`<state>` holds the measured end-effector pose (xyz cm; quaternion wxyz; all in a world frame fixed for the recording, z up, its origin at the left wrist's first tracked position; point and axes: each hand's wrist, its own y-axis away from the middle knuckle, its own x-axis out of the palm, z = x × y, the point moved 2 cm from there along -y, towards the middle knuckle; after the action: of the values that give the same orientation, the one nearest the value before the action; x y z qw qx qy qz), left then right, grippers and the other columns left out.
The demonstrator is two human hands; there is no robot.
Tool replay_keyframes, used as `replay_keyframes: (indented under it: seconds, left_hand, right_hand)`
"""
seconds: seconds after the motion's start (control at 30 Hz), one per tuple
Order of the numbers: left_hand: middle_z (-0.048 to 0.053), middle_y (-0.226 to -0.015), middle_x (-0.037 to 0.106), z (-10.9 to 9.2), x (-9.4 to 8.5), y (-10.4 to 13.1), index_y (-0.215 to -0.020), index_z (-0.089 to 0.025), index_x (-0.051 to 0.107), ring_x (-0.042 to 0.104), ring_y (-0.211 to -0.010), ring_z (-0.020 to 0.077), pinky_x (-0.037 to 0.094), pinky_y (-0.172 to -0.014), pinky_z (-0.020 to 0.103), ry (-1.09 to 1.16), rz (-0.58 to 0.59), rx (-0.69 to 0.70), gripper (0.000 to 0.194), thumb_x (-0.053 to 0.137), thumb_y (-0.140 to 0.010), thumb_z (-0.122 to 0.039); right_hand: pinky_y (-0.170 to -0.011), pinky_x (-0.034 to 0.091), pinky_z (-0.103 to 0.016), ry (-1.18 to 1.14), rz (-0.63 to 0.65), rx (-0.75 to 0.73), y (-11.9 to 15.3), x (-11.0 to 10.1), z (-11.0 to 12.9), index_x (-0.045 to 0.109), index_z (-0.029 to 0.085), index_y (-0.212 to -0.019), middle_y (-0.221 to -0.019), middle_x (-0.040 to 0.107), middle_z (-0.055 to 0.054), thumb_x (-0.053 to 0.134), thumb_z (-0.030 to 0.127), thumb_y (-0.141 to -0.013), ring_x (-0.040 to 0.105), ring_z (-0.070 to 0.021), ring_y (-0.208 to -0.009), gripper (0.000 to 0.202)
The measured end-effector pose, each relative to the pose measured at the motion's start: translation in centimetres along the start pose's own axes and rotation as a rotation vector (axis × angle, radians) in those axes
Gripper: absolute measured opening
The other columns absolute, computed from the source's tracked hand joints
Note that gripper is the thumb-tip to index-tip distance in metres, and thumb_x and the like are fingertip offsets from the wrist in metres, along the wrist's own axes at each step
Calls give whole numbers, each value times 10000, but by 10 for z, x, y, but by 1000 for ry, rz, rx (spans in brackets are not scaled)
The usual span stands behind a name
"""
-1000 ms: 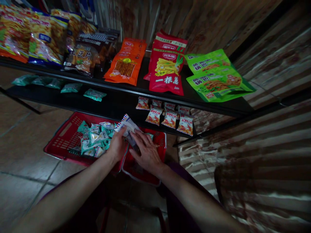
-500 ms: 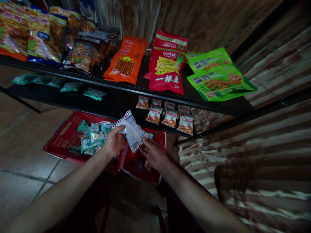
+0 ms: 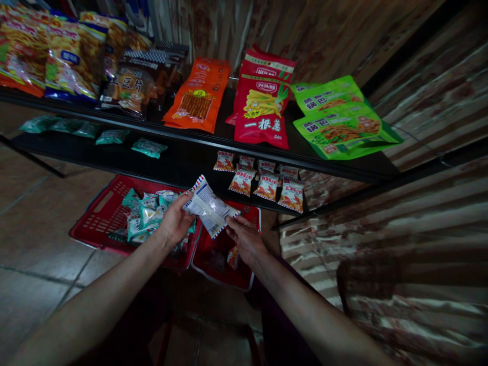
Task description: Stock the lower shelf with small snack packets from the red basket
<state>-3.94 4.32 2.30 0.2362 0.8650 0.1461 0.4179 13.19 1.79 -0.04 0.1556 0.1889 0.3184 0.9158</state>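
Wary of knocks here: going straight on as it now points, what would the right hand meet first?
Most likely the packet that the right hand itself holds by one end; depth beyond it is unclear.

The black upper shelf point(image 3: 225, 116) carried, left to right, yellow bags point(image 3: 74, 63), brown bags point(image 3: 129, 86), orange packets point(image 3: 196, 104), red packets point(image 3: 263, 107) and green pouches point(image 3: 345, 124); on the lower shelf point(image 3: 185, 163) lay teal packets point(image 3: 149, 148) at left and white-and-orange packets point(image 3: 267, 185) at right.
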Motion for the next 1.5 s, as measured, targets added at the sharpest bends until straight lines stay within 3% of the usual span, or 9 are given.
replay_keyframes:
  seconds: [0.4,0.6,0.8,0.93,1.03,1.23,1.5]
  left_hand:
    - [26,-727,682,-6,-7,-10,-803,-114,642,624,-601,96,492,-547,173,-93,-116,60,59,628,-747,-104]
    - [15,-695,663,-9,-12,-15,-785,-112,627,612,-569,95,498,-537,193,-133,-153,69,31,601,-772,-101]
    - [5,-645,643,-9,-9,-12,-725,-123,612,591,-542,87,481,-515,177,-68,-169,23,118,545,-801,-62]
    - [1,-646,646,-11,-6,-10,-710,-127,622,587,-556,82,484,-542,173,-10,-114,21,157,532,-789,-25]
    - [7,-684,661,-11,-8,-13,-723,-129,633,601,-598,86,493,-578,177,2,-53,26,140,547,-781,-35]
    - [23,-715,674,-9,-12,-17,-720,-122,643,618,-650,94,509,-647,190,34,39,66,120,560,-776,-55]
    - [-6,-666,663,-8,-8,-14,-737,-136,638,597,-571,92,484,-523,185,-57,-110,36,106,580,-752,-48]
  right_hand:
    - [-543,497,-195,8,25,-19,-1,-1,3,639,170,-737,-695,688,15,844,212,-493,611,-90,-614,322]
    - [-536,480,-207,12,38,-52,2,3,3,636,169,-702,-693,674,17,849,256,-456,591,-92,-608,336]
    - [-570,445,-206,147,153,-238,8,6,6,631,177,-708,-677,633,41,787,360,-544,540,-77,-596,291]
    - [-599,436,-213,175,197,-370,11,5,9,605,210,-777,-712,627,53,745,378,-612,537,-88,-628,274]
    - [-594,420,-209,167,196,-446,12,4,10,570,215,-721,-667,588,70,740,374,-623,508,-79,-593,253]
    - [-607,452,-226,139,212,-414,13,2,9,565,222,-732,-677,616,65,740,397,-625,536,-94,-595,270]
    - [-659,488,-255,75,206,-332,13,2,10,570,220,-720,-750,656,44,748,383,-606,603,-123,-688,267]
